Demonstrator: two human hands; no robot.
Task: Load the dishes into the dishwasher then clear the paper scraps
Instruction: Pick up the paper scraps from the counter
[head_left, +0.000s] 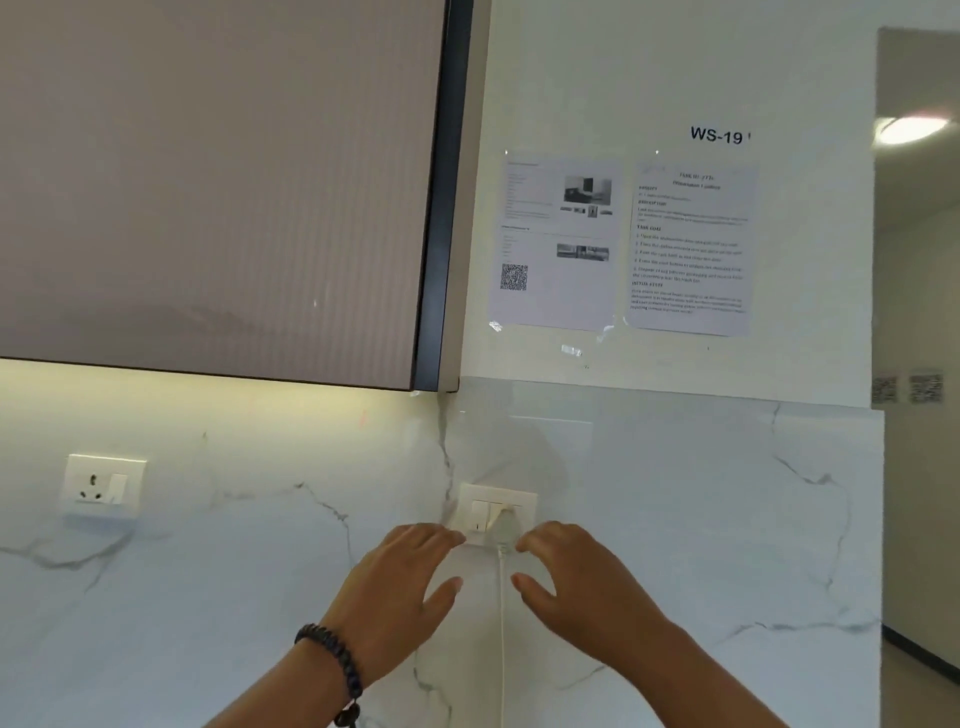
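Wall socket (103, 486) sits at far left on the marble backsplash; left hand (402, 587), beaded bracelet (332, 660) at its wrist, is raised with fingers spread and holds nothing; white plug (503, 525) and cord (501, 623) hang from the switch plate (497, 512) between the hands; right hand (566, 587) is likewise spread and empty; instruction sheets (693, 244) are taped above; dishes, dishwasher and paper scraps are out of view, so reaching down blind risks snagging the cord.
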